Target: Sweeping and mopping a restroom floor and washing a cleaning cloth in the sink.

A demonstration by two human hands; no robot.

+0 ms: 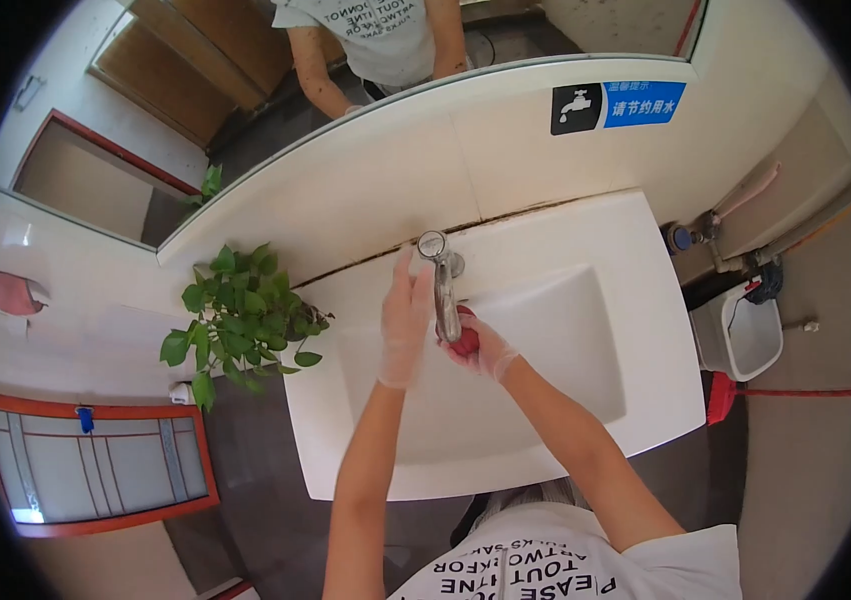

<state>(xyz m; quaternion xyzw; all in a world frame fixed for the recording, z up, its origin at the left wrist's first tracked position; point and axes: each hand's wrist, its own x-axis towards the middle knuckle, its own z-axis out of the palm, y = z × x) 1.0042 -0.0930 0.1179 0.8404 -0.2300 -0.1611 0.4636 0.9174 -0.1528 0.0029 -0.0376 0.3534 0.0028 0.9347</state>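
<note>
Both hands wear thin clear gloves over a white washbasin [530, 405]. My right hand [481, 351] is closed around a round red object [465, 341], possibly a fruit, right under the spout of the chrome faucet [446, 292]. The spout partly hides the object, and whether water runs cannot be told. My left hand [406, 322] is raised left of the faucet, its fingers extended and slightly blurred, the fingertips near the round push knob [432, 244]. Nothing shows in that hand.
A leafy potted plant [245, 315] stands on the basin's left corner. Behind the basin is a wall mirror [245, 90]. At the right are pipes with a valve [679, 238], a grey-white bin [740, 337] and a red broom or dustpan [720, 397].
</note>
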